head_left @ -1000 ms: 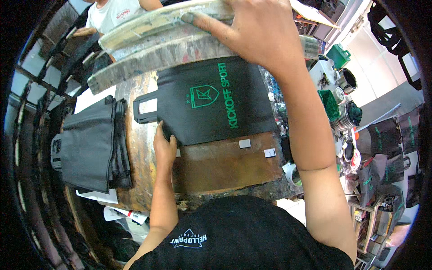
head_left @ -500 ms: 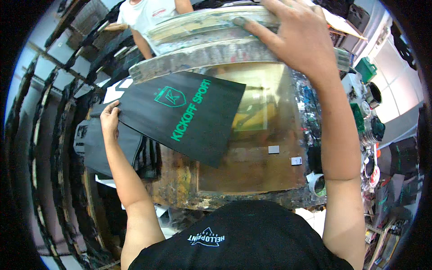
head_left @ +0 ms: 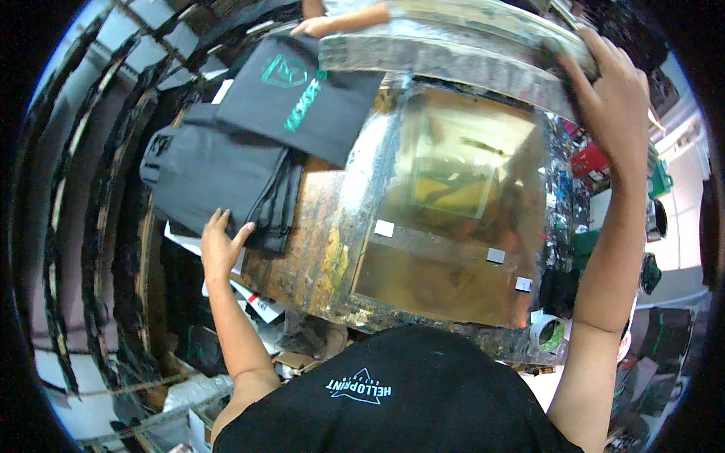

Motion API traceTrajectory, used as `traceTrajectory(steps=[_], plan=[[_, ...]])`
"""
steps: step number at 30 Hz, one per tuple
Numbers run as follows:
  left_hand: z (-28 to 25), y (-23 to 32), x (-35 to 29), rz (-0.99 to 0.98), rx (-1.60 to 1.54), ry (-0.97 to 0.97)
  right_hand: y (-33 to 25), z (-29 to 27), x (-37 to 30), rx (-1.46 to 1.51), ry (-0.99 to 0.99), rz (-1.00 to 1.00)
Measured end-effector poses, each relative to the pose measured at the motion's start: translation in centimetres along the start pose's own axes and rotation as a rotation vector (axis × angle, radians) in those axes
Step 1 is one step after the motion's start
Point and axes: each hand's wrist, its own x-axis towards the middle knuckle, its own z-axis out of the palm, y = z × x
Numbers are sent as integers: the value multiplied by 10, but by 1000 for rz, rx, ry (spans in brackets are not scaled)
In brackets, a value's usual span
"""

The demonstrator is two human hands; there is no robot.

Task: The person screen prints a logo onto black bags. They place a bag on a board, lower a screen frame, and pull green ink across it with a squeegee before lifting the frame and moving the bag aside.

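Note:
My right hand grips the end of a raised, paint-stained wooden screen-printing frame, thumb on the near side and fingers over the edge. At the left, my left hand has its fingers spread at the near edge of a stack of flat, dark fabric bags. It seems to touch the top one without gripping it. Beyond the stack lies a dark bag with a green crest and green lettering. Its far right part passes behind the frame. A co-worker's hand is at that bag's far edge.
A glossy amber printing board with small pale tabs lies on the stained table. Near the table's right corner stands a white tub with green inside. Dark racks line the left side.
My left hand has let go of the printed bag and come nearer, to the stack. The printed bag has moved away leftward. My view has shifted; my right hand still grips the frame.

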Motion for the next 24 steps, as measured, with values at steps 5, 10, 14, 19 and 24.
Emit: traceTrajectory(steps=[5,10,14,19,24], plan=[[6,-3,-3,24,0,68,-3,-3,3,21,-35,29],[-11,13,2,20,-39,-53,-8,1,-4,57,133,-58],[6,-3,3,135,40,63,-21,-15,-4,95,-8,26],[-4,-5,9,104,163,228,-17,-13,-4,89,11,8],[-67,50,27,329,52,408,-16,-12,-4,74,-2,12]])
